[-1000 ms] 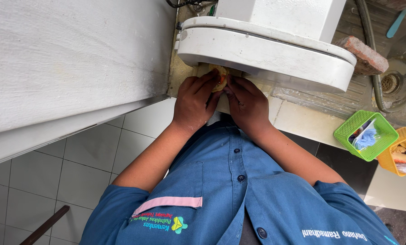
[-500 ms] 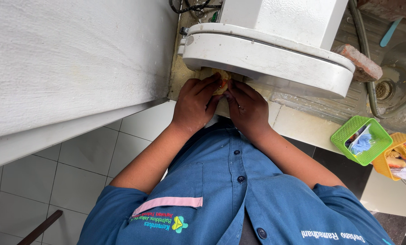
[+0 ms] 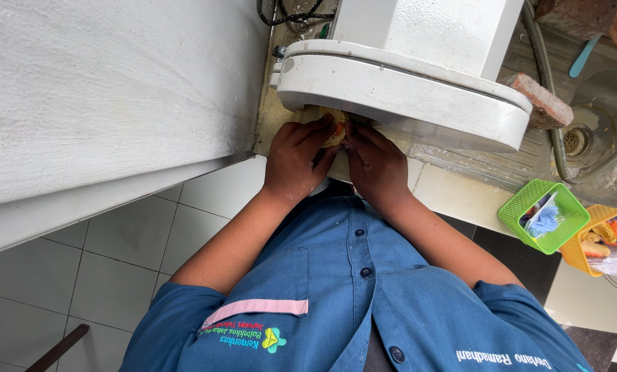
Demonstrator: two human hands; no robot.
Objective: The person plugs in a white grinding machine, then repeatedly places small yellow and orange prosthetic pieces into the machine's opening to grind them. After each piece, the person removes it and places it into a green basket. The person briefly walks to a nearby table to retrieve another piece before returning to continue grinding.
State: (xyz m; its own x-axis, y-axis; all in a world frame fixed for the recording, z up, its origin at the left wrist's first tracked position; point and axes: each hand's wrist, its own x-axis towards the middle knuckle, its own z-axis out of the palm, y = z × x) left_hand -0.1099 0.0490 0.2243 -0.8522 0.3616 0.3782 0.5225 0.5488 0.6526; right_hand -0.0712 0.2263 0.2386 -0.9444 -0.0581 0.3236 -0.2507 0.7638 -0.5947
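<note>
My left hand and my right hand meet just under the front rim of a white machine on the counter. Between the fingertips of both hands sits a small yellowish lump with an orange spot, pressed close to the underside of the machine's rounded rim. Both hands have their fingers curled onto this lump. My blue buttoned shirt fills the lower part of the view. What lies under the rim beyond the lump is hidden.
A white wall or cabinet face stands at the left. A steel sink with a drain, a hose and a brick lie at the right. A green basket and a yellow basket sit on the counter edge. White floor tiles show below left.
The view has shifted slightly toward the machine. Both hands stay together on the yellowish lump under the rim, with hardly any movement.
</note>
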